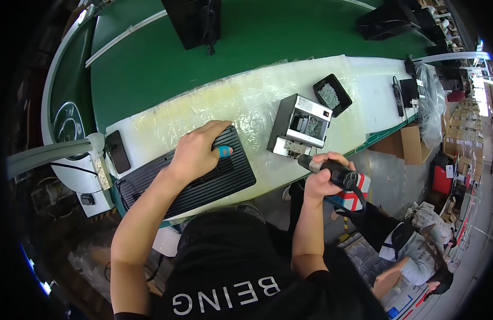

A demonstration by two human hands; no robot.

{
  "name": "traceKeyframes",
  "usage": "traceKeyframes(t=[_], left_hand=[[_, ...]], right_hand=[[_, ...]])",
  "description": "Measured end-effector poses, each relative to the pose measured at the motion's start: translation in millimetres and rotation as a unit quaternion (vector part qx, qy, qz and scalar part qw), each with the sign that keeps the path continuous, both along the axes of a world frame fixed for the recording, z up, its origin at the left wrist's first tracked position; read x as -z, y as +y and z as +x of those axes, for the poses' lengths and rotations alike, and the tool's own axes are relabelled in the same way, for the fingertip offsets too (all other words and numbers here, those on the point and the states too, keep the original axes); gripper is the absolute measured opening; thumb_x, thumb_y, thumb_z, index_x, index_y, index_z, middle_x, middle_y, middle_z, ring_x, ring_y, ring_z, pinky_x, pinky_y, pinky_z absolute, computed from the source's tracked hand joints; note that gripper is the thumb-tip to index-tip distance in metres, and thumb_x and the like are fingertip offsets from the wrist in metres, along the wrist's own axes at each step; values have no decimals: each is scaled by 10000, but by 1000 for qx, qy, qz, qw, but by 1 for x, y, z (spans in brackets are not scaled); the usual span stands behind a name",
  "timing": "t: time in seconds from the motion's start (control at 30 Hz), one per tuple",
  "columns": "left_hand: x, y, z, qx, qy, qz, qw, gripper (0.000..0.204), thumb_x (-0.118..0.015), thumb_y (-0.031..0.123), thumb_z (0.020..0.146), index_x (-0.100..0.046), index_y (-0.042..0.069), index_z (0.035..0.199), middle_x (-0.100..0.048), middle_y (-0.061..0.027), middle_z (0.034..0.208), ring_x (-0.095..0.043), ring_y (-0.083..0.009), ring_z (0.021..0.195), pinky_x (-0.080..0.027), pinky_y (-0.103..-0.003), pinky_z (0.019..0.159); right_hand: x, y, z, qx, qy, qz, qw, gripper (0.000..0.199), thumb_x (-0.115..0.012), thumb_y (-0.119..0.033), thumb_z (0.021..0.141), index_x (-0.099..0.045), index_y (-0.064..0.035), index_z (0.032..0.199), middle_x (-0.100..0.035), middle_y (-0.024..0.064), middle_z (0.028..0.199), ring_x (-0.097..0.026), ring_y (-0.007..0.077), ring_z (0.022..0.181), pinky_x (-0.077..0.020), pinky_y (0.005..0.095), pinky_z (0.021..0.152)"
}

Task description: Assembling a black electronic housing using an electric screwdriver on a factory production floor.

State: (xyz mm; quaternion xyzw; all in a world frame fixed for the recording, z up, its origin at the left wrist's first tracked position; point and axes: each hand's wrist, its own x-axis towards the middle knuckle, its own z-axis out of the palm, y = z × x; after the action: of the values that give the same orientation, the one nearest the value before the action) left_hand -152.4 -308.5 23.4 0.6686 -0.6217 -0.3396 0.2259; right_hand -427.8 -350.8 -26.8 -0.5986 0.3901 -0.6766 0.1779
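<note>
A black ribbed panel (238,165) lies on the bench in front of me. My left hand (195,152) rests across its far edge, fingers reaching over the rim and the thumb, with a blue wrap (224,151), on the ribs. My right hand (326,178) is wrapped round a black electric screwdriver (342,175), its cord trailing from the rear end. The driver's front end points at the lower front of a grey screw feeder (281,125); whether its tip touches is unclear. Screws show inside the feeder's window. Behind it stands a black bin (344,104) with many small screws.
Clear plastic film (246,90) covers the white bench. A dark phone (117,152) lies at the left, by a pale post. Beyond runs a green surface (267,32) bearing black housings (195,21). At lower right are a co-worker (417,256) and cardboard boxes (411,144).
</note>
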Motion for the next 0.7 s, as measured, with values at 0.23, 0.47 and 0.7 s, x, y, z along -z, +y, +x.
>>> traceKeyframes(t=[0.23, 0.47, 0.7], left_hand=[[8, 1, 0, -16, 3, -36, 999, 442, -702, 153, 781, -581, 73, 1199, -599, -97, 1204, -599, -333, 1033, -498, -400, 868], [9, 7, 3, -18, 1, -32, 999, 445, -704, 173, 784, -584, 71, 1201, -603, -76, 1205, -604, -317, 1025, -506, -391, 857], [9, 7, 4, -21, 12, -23, 999, 436, -697, 197, 791, -590, 76, 1195, -615, -81, 1164, -612, -312, 999, -510, -396, 836]], right_hand=[[-47, 15, 24, -61, 7, 61, 996, 635, -681, -418, 847, -366, 63, 1115, -588, 166, 931, -610, 211, 562, -527, 302, 526], [-142, -9, 104, -165, -41, -91, 981, 687, -401, -514, 958, -176, 3, 1350, -537, 183, 1017, -550, 212, 518, -508, 316, 431], [-136, -25, 146, -256, -34, -90, 962, 673, -417, -507, 956, -190, -13, 1354, -532, 167, 987, -536, 208, 473, -522, 333, 427]])
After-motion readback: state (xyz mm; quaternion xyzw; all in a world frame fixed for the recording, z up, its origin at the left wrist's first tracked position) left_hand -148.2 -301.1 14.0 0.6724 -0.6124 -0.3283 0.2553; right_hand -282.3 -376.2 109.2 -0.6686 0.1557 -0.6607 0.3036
